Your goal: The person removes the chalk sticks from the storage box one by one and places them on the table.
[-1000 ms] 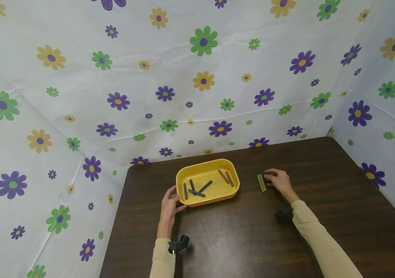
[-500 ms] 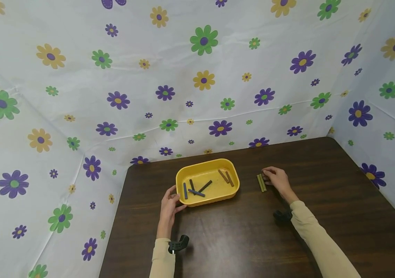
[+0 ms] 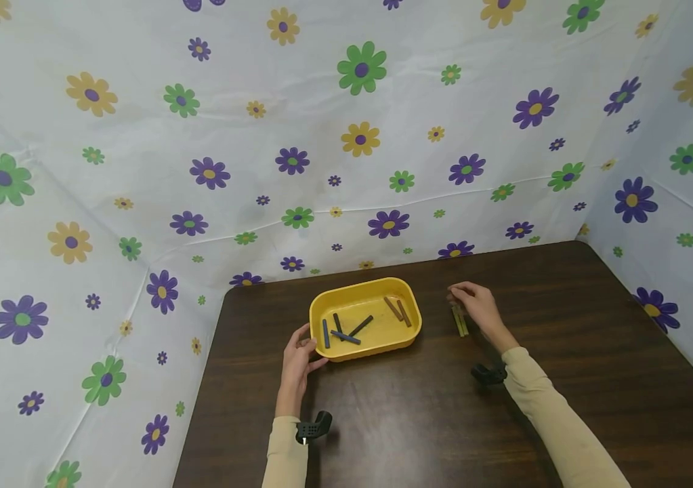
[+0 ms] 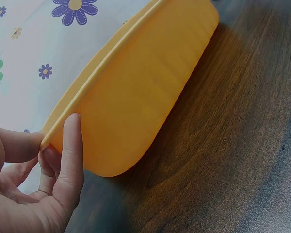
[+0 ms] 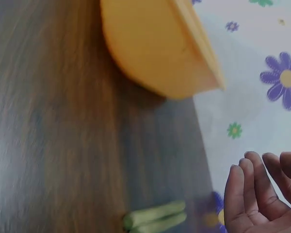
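My left hand (image 3: 296,362) pinches the near left corner of a yellow plastic tray (image 3: 376,352). In the left wrist view, the thumb lies on one side of the tray's rim (image 4: 80,94) and the fingers on the other. Inside the tray are two blue sticks (image 3: 325,333), two black sticks (image 3: 361,325) and two brown sticks (image 3: 393,308), all crayon-like. To the tray's right, two olive-green sticks (image 3: 461,321) lie side by side on the table. My right hand (image 3: 477,307) is raised over their far end, its fingers loosely bent; nothing shows between them in the right wrist view (image 5: 264,194).
The dark wooden table (image 3: 395,420) runs back to a white cloth (image 3: 322,81) with printed flowers, which hangs behind it and at both sides. A black wrist camera (image 3: 314,427) sits on the left sleeve, another wrist camera (image 3: 488,374) on the right one.
My right hand has moved up and slightly left, from beside the green sticks to over their far end. The left hand and the tray have stayed in place.
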`<state>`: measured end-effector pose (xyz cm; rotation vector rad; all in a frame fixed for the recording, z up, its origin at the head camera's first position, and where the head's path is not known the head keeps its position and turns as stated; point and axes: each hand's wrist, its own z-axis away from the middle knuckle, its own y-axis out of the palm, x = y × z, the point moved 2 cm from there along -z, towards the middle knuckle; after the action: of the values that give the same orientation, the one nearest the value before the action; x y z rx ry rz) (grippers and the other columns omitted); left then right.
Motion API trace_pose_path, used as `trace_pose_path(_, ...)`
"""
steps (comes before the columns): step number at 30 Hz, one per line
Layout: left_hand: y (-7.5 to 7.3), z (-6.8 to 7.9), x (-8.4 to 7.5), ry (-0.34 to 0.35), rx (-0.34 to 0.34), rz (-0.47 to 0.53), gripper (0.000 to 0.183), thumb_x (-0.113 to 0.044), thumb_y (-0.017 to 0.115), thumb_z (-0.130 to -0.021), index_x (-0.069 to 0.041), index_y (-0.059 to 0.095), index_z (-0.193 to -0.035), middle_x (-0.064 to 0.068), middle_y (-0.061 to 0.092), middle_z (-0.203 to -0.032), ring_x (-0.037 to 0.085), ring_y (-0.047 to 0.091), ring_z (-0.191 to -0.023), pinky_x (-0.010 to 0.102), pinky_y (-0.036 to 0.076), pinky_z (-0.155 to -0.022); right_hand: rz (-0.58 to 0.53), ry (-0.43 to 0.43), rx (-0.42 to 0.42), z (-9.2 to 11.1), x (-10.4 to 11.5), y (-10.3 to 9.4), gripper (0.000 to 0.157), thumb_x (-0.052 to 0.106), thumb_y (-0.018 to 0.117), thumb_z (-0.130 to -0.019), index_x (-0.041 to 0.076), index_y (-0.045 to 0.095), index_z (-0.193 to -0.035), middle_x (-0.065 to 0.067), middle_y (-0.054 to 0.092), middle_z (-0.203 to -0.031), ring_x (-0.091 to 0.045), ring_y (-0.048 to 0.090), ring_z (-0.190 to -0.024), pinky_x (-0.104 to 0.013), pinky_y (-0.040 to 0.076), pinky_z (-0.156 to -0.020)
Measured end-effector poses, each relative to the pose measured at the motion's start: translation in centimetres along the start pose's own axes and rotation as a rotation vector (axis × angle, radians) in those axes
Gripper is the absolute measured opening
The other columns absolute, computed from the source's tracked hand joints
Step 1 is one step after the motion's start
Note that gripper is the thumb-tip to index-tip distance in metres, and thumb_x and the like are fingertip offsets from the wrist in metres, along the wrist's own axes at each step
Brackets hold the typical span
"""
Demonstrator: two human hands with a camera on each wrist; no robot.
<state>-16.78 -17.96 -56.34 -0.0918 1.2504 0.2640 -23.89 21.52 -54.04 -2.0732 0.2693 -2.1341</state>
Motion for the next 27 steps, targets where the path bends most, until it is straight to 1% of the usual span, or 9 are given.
trace_pose_path(4,0.0,0.0,0.0,-0.001,0.001,0.001,0.044,-0.009,0.053,-0.097,-0.015,0.046,-0.140,0.021,0.049,-0.114,0.036,0.060,-0.102,0.038,0.058,-0.068,-0.052,0.004,0.028,0.1,1.2,0.7,0.039,0.028,0.052,-0.100,-0.006,0.059,-0.118,-0.026,0.062,-0.112,-0.041,0.060,-0.102,-0.046,0.054,-0.083)
trace_pose_path(9,-0.1,0.1,0.0,0.011,0.005,0.000,0.044,-0.009,0.053,-0.097,-0.012,0.045,-0.140,0.022,0.048,-0.114,0.040,0.058,-0.104,0.038,0.058,-0.067,-0.061,-0.008,0.068,0.2,2.8,1.9,0.037,0.028,0.053,-0.099,-0.004,0.060,-0.117,-0.027,0.062,-0.112,-0.042,0.060,-0.103,-0.033,0.056,-0.077)
trace_pose_path(11,0.0,0.1,0.0,0.016,0.008,0.001,0.045,-0.009,0.053,-0.097,-0.011,0.045,-0.141,0.023,0.048,-0.115,0.040,0.058,-0.104,0.038,0.058,-0.067,-0.058,-0.020,0.084,0.2,3.4,2.5,0.036,0.027,0.053,-0.099,-0.004,0.060,-0.116,-0.026,0.062,-0.111,-0.041,0.060,-0.102,-0.032,0.056,-0.075)
trace_pose_path(14,0.0,0.1,0.0,0.018,0.010,0.005,0.045,-0.008,0.053,-0.097,-0.012,0.044,-0.141,0.024,0.049,-0.117,0.040,0.058,-0.104,0.038,0.058,-0.068,-0.044,-0.040,0.110,0.0,4.3,3.5,0.035,0.026,0.054,-0.099,-0.004,0.061,-0.116,-0.025,0.063,-0.108,-0.039,0.063,-0.098,-0.035,0.057,-0.076)
trace_pose_path(16,-0.1,0.1,0.0,0.015,0.010,0.007,0.046,-0.008,0.053,-0.097,-0.012,0.044,-0.141,0.024,0.049,-0.118,0.040,0.058,-0.104,0.037,0.058,-0.068,-0.047,-0.040,0.128,-0.2,4.6,4.2,0.036,0.025,0.055,-0.099,-0.005,0.060,-0.117,-0.024,0.064,-0.108,-0.038,0.063,-0.097,-0.039,0.056,-0.079)
trace_pose_path(17,0.0,0.3,-0.4,0.013,0.018,0.005,0.047,-0.008,0.052,-0.097,-0.011,0.043,-0.142,0.025,0.048,-0.119,0.041,0.058,-0.105,0.038,0.058,-0.069,-0.047,-0.039,0.136,-0.3,4.7,4.6,0.036,0.025,0.054,-0.099,-0.005,0.060,-0.117,-0.024,0.063,-0.108,-0.038,0.063,-0.097,-0.043,0.055,-0.081)
trace_pose_path(22,-0.1,0.2,-0.3,0.007,0.009,0.006,0.046,-0.008,0.052,-0.097,-0.013,0.044,-0.141,0.025,0.048,-0.119,0.040,0.058,-0.106,0.038,0.058,-0.069,-0.071,-0.019,0.152,-0.6,4.8,6.5,0.034,0.022,0.055,-0.098,-0.006,0.060,-0.116,-0.024,0.064,-0.107,-0.039,0.063,-0.099,-0.052,0.051,-0.085)
trace_pose_path(25,0.0,0.0,0.0,0.014,-0.002,0.000,0.044,-0.008,0.052,-0.097,-0.013,0.046,-0.140,0.024,0.049,-0.117,0.038,0.059,-0.104,0.037,0.058,-0.067,-0.067,-0.017,0.169,-0.4,4.7,7.6,0.032,0.022,0.055,-0.098,-0.005,0.061,-0.114,-0.023,0.065,-0.106,-0.039,0.062,-0.099,-0.052,0.052,-0.084)
trace_pose_path(27,0.2,0.0,0.0,0.013,0.001,-0.003,0.044,-0.008,0.052,-0.097,-0.012,0.046,-0.140,0.025,0.048,-0.118,0.038,0.059,-0.104,0.036,0.058,-0.067,-0.080,-0.017,0.188,-0.3,4.5,8.4,0.032,0.021,0.056,-0.098,-0.005,0.062,-0.114,-0.024,0.065,-0.106,-0.041,0.061,-0.099,-0.055,0.050,-0.085)
